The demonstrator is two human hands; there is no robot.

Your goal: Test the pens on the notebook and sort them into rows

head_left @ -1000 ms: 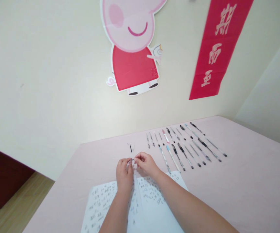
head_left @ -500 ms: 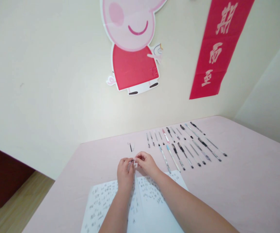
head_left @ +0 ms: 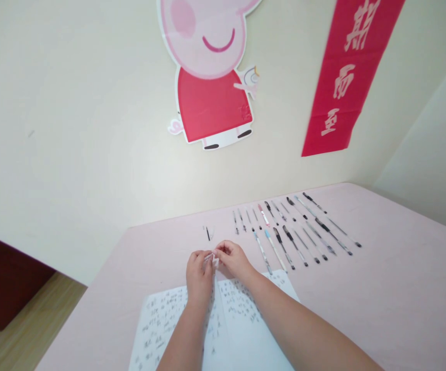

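Observation:
My left hand (head_left: 199, 270) and my right hand (head_left: 233, 260) meet fingertip to fingertip above the far edge of an open notebook (head_left: 223, 330). Both are closed in a pinch on a small pen (head_left: 209, 256) held between them; most of it is hidden by the fingers. The notebook's white pages carry handwriting and lie under my forearms on the pink table (head_left: 381, 288). A small black pen part (head_left: 208, 233) lies on the table just beyond my hands.
Several pens and refills (head_left: 296, 229) lie in rows to the right of my hands. A cartoon pig cutout (head_left: 211, 77) and a red banner (head_left: 342, 77) hang on the cream wall. Wooden floor (head_left: 26, 335) shows at the lower left.
My two hands have drawn closer together, and the dark pen tip seen between them earlier is now covered by the fingers. The camera tilted slightly.

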